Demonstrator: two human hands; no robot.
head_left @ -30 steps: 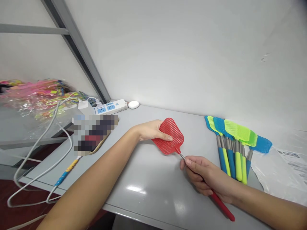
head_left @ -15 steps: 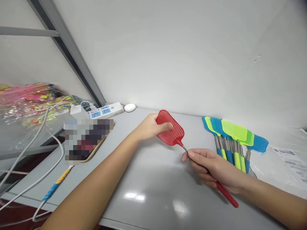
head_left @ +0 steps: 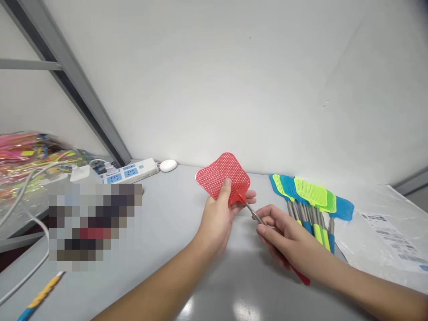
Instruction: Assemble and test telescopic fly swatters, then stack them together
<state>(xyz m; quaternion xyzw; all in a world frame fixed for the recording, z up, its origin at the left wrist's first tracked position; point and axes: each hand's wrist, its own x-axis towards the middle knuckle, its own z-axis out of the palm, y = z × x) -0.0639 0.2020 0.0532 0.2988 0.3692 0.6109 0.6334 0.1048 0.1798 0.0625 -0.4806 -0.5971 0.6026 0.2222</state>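
Red plastic forms the head of the swatter (head_left: 217, 171), a rounded, flaring panel pierced by a fine grid, held up off the worktop (head_left: 167, 209) just below the middle of the view. Taking that head as the dial's centre, the left hand (head_left: 216, 223) comes in at six o'clock, thumb flat on the near face and fingers extended behind, pinching the thin panel, seemingly to brace it. The right hand (head_left: 290, 240), at four, nips the ribbed metal shaft (head_left: 252, 211) between thumb and forefinger, other fingers curled round the red grip (head_left: 301, 275); holding both parts probably stops the slim rod from swinging. Towards three o'clock, blue, lime and green swatters (head_left: 312, 191) overlap in a fan, grips pointing to about five, a layout that likely saves room, since the flat heads stack easily. Near four, well beyond the right hand, lies a crinkled, translucent plastic sheet (head_left: 363, 245) with a printed label (head_left: 394, 243). At nine, a hard white power strip (head_left: 145, 168) with blue sockets sits near the smooth wall (head_left: 200, 89), apart from the hands.
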